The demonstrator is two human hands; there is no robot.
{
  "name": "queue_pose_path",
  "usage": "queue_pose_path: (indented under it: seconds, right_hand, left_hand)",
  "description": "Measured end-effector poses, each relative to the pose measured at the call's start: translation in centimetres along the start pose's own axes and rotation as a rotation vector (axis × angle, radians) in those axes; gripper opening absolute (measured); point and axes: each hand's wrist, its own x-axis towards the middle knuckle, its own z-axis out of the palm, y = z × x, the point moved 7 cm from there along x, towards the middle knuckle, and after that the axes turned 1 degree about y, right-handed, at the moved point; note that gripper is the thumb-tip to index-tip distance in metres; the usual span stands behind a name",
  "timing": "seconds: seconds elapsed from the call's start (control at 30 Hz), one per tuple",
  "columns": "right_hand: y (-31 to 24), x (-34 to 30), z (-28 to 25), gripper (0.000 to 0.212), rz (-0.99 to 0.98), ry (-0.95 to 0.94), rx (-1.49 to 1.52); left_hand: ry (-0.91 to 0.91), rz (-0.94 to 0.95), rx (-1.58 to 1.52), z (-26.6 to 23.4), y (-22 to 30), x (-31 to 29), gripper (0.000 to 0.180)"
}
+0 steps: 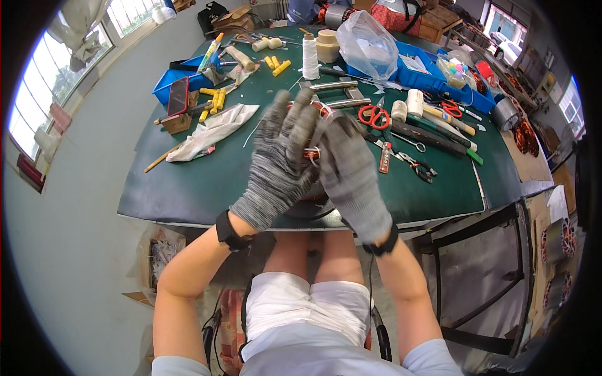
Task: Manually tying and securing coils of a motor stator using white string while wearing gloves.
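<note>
So, here's how it looked:
Left hand: the left hand (pixel 279 160) wore a grey knit glove, fingers spread and pointing up, a bit blurred, its palm against a copper wire coil (pixel 311 153); I couldn't tell whether it really gripped it.
Right hand: the right hand (pixel 351 172), same kind of glove, was pressed in from the other side, fingers curled around the coil.
Coil: mostly hidden between the two palms, held up above the near edge of the desk (pixel 188 188), only a bit of orange winding peeking out.
Just behind the hands: red-handled scissors (pixel 374 116) lay flat, with pliers (pixel 421 169) further right.
Far side: a white spool of thread (pixel 310 56) stood upright, near a clear plastic bag (pixel 367 44) that sat in a blue tray (pixel 433 81).
Left side: a crumpled white cloth (pixel 210 131) and a phone (pixel 178 95) propped on a wooden block.
</note>
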Motion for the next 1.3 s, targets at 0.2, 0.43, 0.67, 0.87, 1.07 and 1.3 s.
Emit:
queue_pose_path:
  seconds: [0.2, 0.43, 0.67, 0.87, 1.07, 1.3]
  right_hand:
    - [-1.1, -19.9, -8.8, 0.026, 0.431, -0.431, 0.039]
    - [1.2, -17.6, -6.7, 0.017, 0.215, -0.348, -0.089]
    - [3.1, -4.2, -0.5, 0.022, 0.440, -0.148, 0.218]
    - [-0.7, -8.2, 0.3, 0.020, 1.393, -0.354, 1.603]
    - [1.2, -3.5, 2.1, 0.014, 1.161, -0.003, 1.852]
    - [1.3, -8.0, 3.8, 0.021, 1.093, 0.277, 2.098]
  left_hand:
    - [-0.240, -0.273, -0.530, 0.6, -1.1, -0.3, 0.060]
    - [-0.279, -0.165, -0.483, 1.8, -2.1, -0.6, 0.023]
    - [-0.299, -0.040, -0.159, 1.7, 0.5, -0.3, 0.023]
    - [-0.250, -0.038, -0.154, 1.7, -0.3, -1.6, 0.028]
    - [-0.199, -0.066, -0.216, 1.6, 0.0, -1.7, 0.024]
    - [-0.172, -0.266, -0.425, 1.6, -0.8, -0.7, 0.019]
